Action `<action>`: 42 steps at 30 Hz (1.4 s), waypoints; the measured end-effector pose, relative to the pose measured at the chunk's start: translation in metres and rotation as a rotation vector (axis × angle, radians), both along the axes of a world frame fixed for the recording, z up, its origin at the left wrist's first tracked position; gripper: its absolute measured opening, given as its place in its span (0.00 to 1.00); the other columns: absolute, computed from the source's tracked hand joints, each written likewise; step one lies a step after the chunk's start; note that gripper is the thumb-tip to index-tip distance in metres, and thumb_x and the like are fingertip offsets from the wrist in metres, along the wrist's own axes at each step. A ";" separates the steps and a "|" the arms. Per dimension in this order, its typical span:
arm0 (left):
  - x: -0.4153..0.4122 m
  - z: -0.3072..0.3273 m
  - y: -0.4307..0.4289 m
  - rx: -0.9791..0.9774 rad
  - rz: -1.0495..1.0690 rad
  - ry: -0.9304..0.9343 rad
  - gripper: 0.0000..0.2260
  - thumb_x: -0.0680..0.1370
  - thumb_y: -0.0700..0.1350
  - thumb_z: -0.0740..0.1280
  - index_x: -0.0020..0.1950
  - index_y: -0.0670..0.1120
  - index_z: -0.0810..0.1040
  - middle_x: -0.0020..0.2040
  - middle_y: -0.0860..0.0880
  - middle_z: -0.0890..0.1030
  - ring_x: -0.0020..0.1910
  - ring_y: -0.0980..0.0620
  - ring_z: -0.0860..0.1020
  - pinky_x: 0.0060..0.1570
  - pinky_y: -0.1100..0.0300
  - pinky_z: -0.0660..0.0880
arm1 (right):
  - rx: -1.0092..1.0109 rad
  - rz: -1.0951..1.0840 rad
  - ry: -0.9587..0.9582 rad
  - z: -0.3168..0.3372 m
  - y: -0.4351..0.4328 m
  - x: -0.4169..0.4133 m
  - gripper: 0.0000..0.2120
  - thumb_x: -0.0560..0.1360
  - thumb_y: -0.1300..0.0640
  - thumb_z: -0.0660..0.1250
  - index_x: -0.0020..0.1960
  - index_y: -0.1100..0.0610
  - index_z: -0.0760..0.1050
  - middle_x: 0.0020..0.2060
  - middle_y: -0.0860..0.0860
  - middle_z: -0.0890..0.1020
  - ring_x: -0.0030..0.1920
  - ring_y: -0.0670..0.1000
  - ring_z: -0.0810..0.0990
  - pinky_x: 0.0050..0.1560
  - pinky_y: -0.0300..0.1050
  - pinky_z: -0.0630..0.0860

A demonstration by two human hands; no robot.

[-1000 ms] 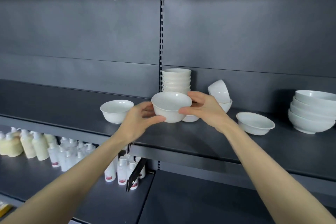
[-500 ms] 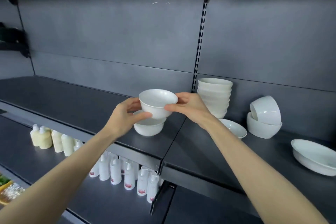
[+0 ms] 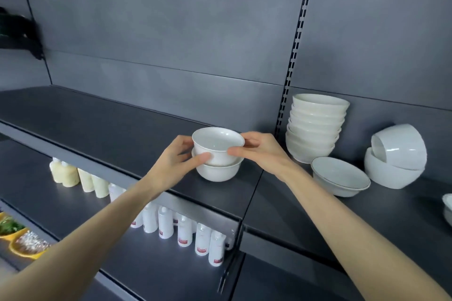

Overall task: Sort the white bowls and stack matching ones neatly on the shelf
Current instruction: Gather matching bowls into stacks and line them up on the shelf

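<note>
At the far left of the lower shelf you have two yellow dishes [image 3: 23, 239], one holding green leaves and the other a pale, crumbly heap too blurred to name. Further along stand cream-coloured bottles [image 3: 66, 175], then a row of white bottles with red labels [image 3: 183, 230], all capped and upright.

Above them, on the dark upper shelf [image 3: 110, 124], your left hand [image 3: 171, 166] is curled round the left side of the top bowl [image 3: 217, 144], thumb on its near wall. Your right hand [image 3: 259, 151] grips the same bowl from the right, thumb at the near rim and fingers behind the far rim. This bowl is upright and empty, and its base is down inside the lower bowl [image 3: 217, 172], which stands on the shelf near the front edge. You cannot tell whether the top one is fully seated. The two are plain glossy white, deep and round-sided, and look like the same shape.

Right of the slotted upright, a tall stack of bowls [image 3: 315, 127] stands by the back wall, leaning slightly. Just in front of it sits a shallow bowl [image 3: 340, 176] with a thin dark rim line, empty. Further right, a large bowl [image 3: 389, 178] holds a tilted bowl [image 3: 401, 146] lying on its side, mouth facing left. Another white bowl [image 3: 447, 205] is cut off at the right edge.
</note>
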State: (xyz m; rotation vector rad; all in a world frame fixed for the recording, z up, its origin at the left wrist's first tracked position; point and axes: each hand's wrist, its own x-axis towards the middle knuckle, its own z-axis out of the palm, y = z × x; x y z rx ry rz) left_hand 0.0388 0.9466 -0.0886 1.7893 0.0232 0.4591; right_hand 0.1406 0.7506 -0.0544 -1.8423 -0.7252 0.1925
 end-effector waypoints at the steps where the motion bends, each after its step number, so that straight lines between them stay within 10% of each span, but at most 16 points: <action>1: 0.000 -0.001 0.001 -0.004 -0.023 0.001 0.17 0.72 0.45 0.73 0.59 0.48 0.73 0.58 0.53 0.80 0.54 0.57 0.81 0.48 0.69 0.76 | 0.004 -0.016 -0.001 -0.001 0.001 -0.002 0.17 0.68 0.56 0.77 0.56 0.54 0.81 0.48 0.46 0.86 0.51 0.43 0.83 0.55 0.38 0.77; 8: 0.003 -0.015 0.012 0.018 -0.164 0.049 0.29 0.68 0.34 0.76 0.64 0.44 0.67 0.60 0.47 0.79 0.53 0.55 0.81 0.45 0.69 0.76 | 0.032 -0.098 0.027 -0.012 0.002 -0.022 0.13 0.71 0.58 0.74 0.55 0.54 0.80 0.51 0.48 0.85 0.54 0.46 0.82 0.53 0.40 0.78; 12: 0.012 -0.016 0.018 0.044 -0.204 0.096 0.45 0.65 0.38 0.80 0.74 0.45 0.56 0.65 0.50 0.74 0.60 0.54 0.76 0.56 0.63 0.76 | 0.021 -0.130 0.165 -0.019 0.006 -0.027 0.36 0.70 0.54 0.76 0.74 0.57 0.63 0.64 0.46 0.76 0.63 0.45 0.75 0.57 0.41 0.77; 15: 0.020 -0.009 0.019 0.120 -0.288 0.115 0.38 0.62 0.41 0.82 0.68 0.45 0.69 0.57 0.55 0.82 0.56 0.58 0.79 0.53 0.65 0.76 | -0.023 -0.144 0.187 -0.020 0.014 -0.031 0.54 0.58 0.44 0.80 0.76 0.56 0.58 0.70 0.47 0.72 0.68 0.48 0.73 0.67 0.51 0.72; 19: 0.020 -0.006 0.013 0.144 -0.300 0.083 0.22 0.66 0.32 0.78 0.49 0.54 0.75 0.39 0.65 0.83 0.40 0.69 0.80 0.38 0.75 0.73 | 0.016 -0.198 0.156 -0.018 0.020 -0.036 0.39 0.62 0.53 0.80 0.69 0.56 0.69 0.60 0.50 0.80 0.60 0.50 0.79 0.60 0.51 0.78; 23: 0.019 -0.009 0.014 0.087 -0.224 0.096 0.27 0.61 0.39 0.82 0.54 0.51 0.74 0.49 0.57 0.82 0.45 0.63 0.80 0.39 0.74 0.74 | 0.033 -0.234 0.138 -0.013 0.017 -0.045 0.27 0.68 0.61 0.78 0.64 0.56 0.73 0.56 0.52 0.81 0.55 0.51 0.81 0.54 0.48 0.80; 42: 0.000 0.036 -0.186 -0.012 -0.583 -0.006 0.29 0.64 0.38 0.80 0.60 0.50 0.72 0.53 0.56 0.79 0.50 0.61 0.77 0.39 0.71 0.74 | 0.135 -0.594 0.080 0.037 -0.185 -0.135 0.29 0.68 0.58 0.78 0.65 0.52 0.70 0.58 0.53 0.81 0.55 0.49 0.83 0.56 0.49 0.81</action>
